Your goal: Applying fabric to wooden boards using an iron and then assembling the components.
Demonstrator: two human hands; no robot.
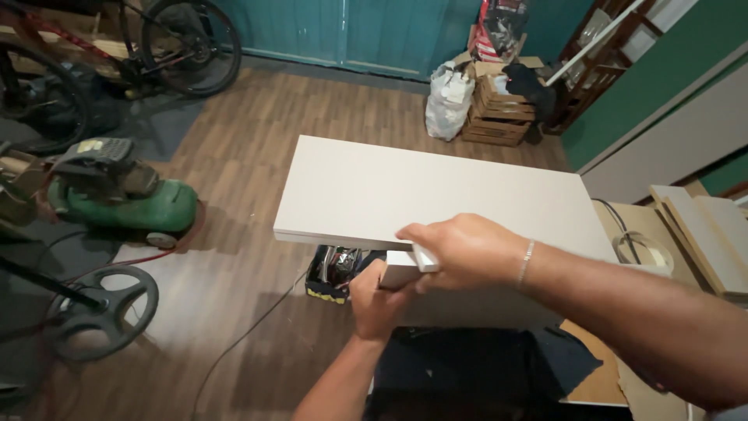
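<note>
My right hand (460, 248) has its fingers (417, 238) curled over the near edge of a long white board (405, 191), and they pinch a small white block (425, 258) against that edge. My left hand (378, 300) comes up from below, its fingers closed around a short white piece (400, 270) that sits just under the board's near edge, touching the block. The board lies flat, its far left corner jutting out over the wooden floor (234, 156); I cannot tell what carries it underneath. Below my hands lies a dark cloth (467, 366), and just beside my left hand stands a small open black box (331, 273) with shiny contents. To the right, a surface (635, 222) holds a roll of tape (643, 249) and stacked pale boards (701, 226) at its right edge. On the floor to the left stand a green lawnmower (117, 195) and a black wheel-shaped stand (105, 312); a bicycle (156, 39) leans at the far left, by the teal wall (351, 31). Wooden crates (499, 113) and a white bag (449, 97) sit against that wall. My right forearm crosses from the lower right, a thin bracelet (527, 261) at the wrist; my left forearm rises from the bottom edge.
</note>
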